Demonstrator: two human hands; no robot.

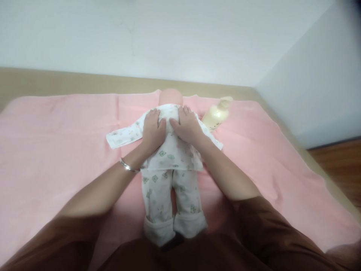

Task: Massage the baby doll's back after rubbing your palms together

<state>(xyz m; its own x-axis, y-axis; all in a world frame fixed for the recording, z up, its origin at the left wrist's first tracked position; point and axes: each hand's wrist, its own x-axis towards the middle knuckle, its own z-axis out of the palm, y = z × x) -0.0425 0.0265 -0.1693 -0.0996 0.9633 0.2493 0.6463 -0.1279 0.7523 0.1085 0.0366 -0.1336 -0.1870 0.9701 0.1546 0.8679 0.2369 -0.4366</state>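
Observation:
A baby doll (170, 97) lies stretched out with its bald head at the far end; no face shows. It wears a white long-sleeved top (175, 152) with a small green print. Matching trousers (158, 192) with turned-up cuffs cover its legs. My left hand (153, 130) rests flat on the left side of the doll's upper body, fingers pointing toward the head. On the right side, my right hand (186, 126) lies the same way, its thumb close to the left thumb. Both hands are open on the cloth and hold nothing.
A pink blanket (64, 158) is spread under the doll on a tan surface (70, 83). Just right of the doll, a pale yellow pump bottle (216, 114) leans at a tilt. A white wall (183, 41) stands behind, and wooden floor (341, 169) shows at right.

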